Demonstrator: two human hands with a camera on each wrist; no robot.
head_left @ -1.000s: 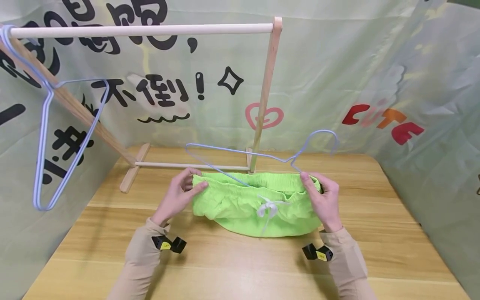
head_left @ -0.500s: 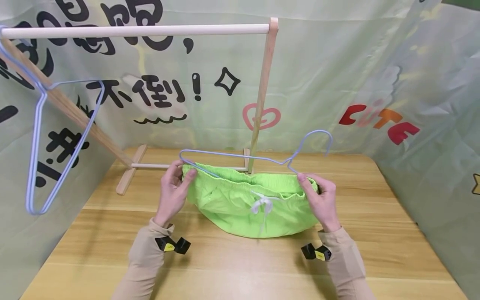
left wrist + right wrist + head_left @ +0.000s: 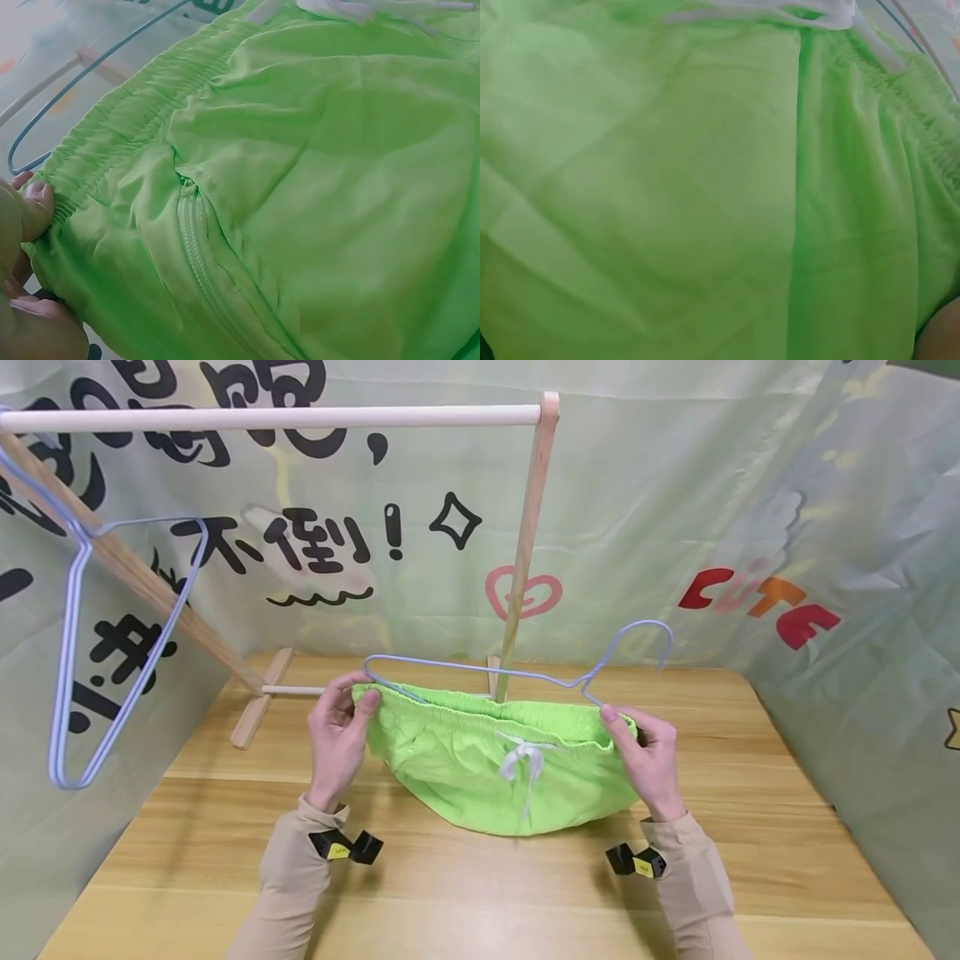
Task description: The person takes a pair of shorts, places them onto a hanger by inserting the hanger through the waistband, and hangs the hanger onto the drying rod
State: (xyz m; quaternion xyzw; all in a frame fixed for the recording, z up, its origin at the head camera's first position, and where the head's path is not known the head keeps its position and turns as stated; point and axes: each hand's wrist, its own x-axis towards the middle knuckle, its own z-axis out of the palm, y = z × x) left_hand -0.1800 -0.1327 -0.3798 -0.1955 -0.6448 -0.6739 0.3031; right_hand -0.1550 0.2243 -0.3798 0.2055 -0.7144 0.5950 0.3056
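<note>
Both hands hold bright green shorts by the elastic waistband, with a white drawstring bow at the front. My left hand pinches the waistband's left end, thumb in front. The right end is gripped by my right hand, its thumb against the waist near the hanger's neck. A light purple wire hanger lies along the waist opening; its left corner sticks out above the band beside my left fingers, and its hook points up on the right. In the left wrist view a zip runs down the side. The hanger's lower part is hidden inside the shorts.
A wooden rack with a white rail stands behind and to the left on the wooden table. Another purple hanger hangs from the rail at far left. A printed cloth walls the table's back and sides.
My left hand has moved left and upward with its end of the waistband, which is now stretched wider. The right hand stays nearly in place.
</note>
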